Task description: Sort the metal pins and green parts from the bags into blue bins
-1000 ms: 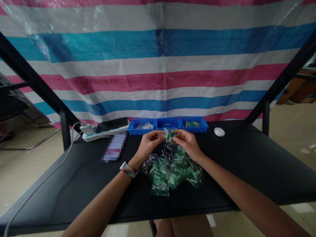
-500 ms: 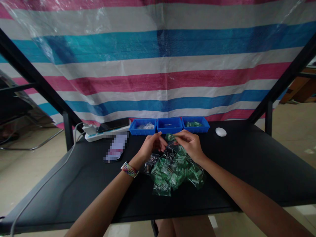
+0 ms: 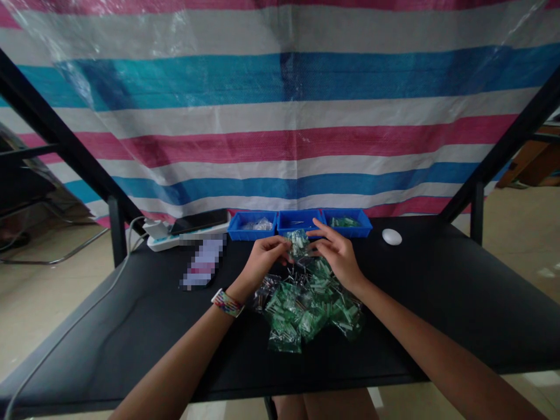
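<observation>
Packet (image 3: 298, 241) raised off pile (image 3: 306, 303); left hand (image 3: 263, 258) rejoins right hand (image 3: 338, 256).

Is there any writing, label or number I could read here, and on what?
None can be read. The small clear bag, pinched by the left hand with the right hand touching it, shows no legible print; the blue trays look unmarked; the flat item beside the power strip is blurred out.
</observation>
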Action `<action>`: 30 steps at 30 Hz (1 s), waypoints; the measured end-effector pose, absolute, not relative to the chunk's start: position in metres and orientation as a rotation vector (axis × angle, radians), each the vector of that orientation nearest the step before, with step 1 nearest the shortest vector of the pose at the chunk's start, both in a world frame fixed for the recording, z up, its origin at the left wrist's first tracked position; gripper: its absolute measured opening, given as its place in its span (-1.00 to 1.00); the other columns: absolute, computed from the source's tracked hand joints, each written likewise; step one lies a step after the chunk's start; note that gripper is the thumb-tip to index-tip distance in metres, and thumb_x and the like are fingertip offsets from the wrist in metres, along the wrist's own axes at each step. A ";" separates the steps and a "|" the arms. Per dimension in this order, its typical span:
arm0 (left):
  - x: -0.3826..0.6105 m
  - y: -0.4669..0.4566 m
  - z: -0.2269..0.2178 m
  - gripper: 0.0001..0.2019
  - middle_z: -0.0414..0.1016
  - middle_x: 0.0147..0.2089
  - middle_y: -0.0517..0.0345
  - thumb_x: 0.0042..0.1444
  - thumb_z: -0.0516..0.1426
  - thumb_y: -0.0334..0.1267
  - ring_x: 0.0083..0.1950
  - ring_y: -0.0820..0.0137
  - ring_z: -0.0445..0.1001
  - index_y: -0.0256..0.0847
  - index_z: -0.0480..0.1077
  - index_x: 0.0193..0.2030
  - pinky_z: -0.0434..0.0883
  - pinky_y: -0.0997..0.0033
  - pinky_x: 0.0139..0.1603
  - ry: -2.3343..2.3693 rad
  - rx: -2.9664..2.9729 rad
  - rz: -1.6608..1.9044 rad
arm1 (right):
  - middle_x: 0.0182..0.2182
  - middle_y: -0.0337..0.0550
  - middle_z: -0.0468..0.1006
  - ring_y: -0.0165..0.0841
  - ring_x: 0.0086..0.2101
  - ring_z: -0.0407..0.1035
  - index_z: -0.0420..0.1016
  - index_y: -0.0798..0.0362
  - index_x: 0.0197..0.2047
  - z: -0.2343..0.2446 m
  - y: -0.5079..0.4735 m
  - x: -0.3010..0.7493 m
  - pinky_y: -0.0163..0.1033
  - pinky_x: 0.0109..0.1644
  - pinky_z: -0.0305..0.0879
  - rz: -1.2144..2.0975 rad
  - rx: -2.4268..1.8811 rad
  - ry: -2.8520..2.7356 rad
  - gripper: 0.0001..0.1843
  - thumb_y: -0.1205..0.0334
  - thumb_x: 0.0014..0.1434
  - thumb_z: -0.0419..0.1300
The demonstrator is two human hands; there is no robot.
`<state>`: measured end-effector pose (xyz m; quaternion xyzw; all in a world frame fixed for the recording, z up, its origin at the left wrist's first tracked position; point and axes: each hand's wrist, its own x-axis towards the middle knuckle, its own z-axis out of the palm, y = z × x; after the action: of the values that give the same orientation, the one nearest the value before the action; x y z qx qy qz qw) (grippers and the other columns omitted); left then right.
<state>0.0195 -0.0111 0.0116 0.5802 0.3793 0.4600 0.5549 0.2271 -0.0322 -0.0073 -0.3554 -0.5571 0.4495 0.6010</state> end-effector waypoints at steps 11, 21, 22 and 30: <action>0.024 -0.012 0.010 -0.75 0.61 -0.43 0.08 0.10 0.37 -0.06 -0.45 0.35 0.53 -0.23 0.60 -0.28 0.47 0.39 -0.41 0.875 1.482 1.058 | -0.23 -0.12 0.71 -0.22 -0.25 0.62 0.70 0.02 -0.10 -0.009 -0.031 0.221 -0.11 -0.26 0.69 1.361 -0.855 -1.172 -0.60 0.02 0.02 0.52; 0.022 -0.011 0.009 -0.74 0.57 -0.35 0.07 0.15 0.29 -0.06 -0.43 0.35 0.57 -0.26 0.54 -0.26 0.48 0.38 -0.40 0.830 1.422 1.105 | -0.05 0.00 0.72 -0.09 -0.06 0.63 0.67 0.02 0.01 0.001 0.003 0.284 0.06 0.14 0.55 0.449 -1.001 -1.130 -0.61 -0.04 0.24 0.35; 0.022 -0.011 0.009 -0.74 0.57 -0.35 0.08 0.15 0.28 -0.07 -0.43 0.35 0.57 -0.26 0.54 -0.26 0.49 0.39 -0.39 0.827 1.424 1.104 | 0.01 0.04 0.70 -0.07 -0.01 0.61 0.65 0.03 0.07 -0.001 0.007 0.293 0.07 0.17 0.52 0.309 -1.041 -1.152 -0.59 -0.05 0.31 0.28; 0.023 -0.010 0.005 -0.75 0.53 -0.35 0.12 0.21 0.22 -0.09 -0.39 0.35 0.56 -0.26 0.51 -0.22 0.51 0.37 -0.36 0.865 1.473 1.063 | 0.23 0.12 0.56 0.01 0.36 0.29 0.54 0.13 0.24 -0.026 0.007 0.292 0.29 0.51 -0.12 -0.370 -1.523 -1.913 -0.54 0.08 0.52 -0.01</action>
<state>0.0229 -0.0096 0.0049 0.6184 0.3632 0.4463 0.5353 0.2918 0.0074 -0.0263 -0.5817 -0.7308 -0.1414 0.3280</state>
